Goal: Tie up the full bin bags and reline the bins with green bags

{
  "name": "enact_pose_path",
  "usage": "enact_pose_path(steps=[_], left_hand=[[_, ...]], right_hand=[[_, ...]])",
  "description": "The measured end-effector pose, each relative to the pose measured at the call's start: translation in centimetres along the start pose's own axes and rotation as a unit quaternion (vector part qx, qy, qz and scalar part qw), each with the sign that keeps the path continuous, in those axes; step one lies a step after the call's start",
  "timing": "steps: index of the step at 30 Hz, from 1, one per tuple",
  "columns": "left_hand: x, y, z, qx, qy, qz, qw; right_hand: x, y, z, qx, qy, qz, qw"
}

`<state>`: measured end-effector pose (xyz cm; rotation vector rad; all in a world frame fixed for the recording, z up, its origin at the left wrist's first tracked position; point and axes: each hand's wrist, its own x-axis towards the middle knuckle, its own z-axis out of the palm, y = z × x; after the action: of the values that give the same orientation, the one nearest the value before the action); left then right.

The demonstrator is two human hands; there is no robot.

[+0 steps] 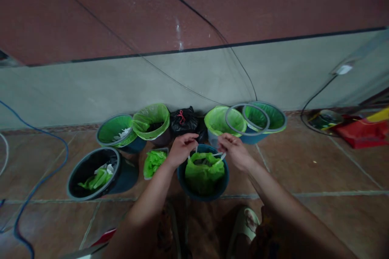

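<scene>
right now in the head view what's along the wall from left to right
Blue cable, green-lined grey-rimmed bucket, lime-lined bucket, black plastic bag tied with red string, second lime-lined bucket, green-lined blue bucket, red plastic item

Six buckets are counted on the tiled floor, five with green plastic liners. One small square tub, one black bag, one grey hoop, one left hand and one right hand are seen.
</scene>
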<state>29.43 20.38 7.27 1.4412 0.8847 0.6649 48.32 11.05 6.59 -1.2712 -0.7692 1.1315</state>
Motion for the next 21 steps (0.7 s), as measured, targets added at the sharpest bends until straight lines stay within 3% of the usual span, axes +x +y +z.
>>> enact_pose_path(steps=[4, 7, 10, 13, 17, 21], left_hand=[[-0.6, 0.1, 1.1, -0.079, 0.010, -0.037, 0.996], [-0.7, 0.0, 1.7, -0.109, 0.043, -0.044, 0.992], [-0.8, 0.1, 1.9, -0.125, 0.047, -0.051, 0.990], [-0.6, 0.2, 1.6, -0.135, 0.045, -0.064, 0.988], [-0.2, 0.7, 0.4, -0.142, 0.079, -0.066, 0.984], [-0.1, 1.3, -0.4, -0.169, 0.097, -0.081, 0.977]], right_hand=[[0.5, 3.2, 3.2, -0.132, 0.008, 0.023, 0.991], [0.6, 6.1, 5.0, -0.227, -0.034, 0.051, 0.972], [0.6, 8.2, 6.0, -0.301, -0.076, 0.018, 0.950], [0.8, 9.3, 6.2, -0.409, -0.109, -0.012, 0.906], [1.1, 10.0, 5.1, -0.537, -0.114, 0.027, 0.835], [1.2, 10.9, 3.6, -0.581, -0.136, 0.069, 0.799]])
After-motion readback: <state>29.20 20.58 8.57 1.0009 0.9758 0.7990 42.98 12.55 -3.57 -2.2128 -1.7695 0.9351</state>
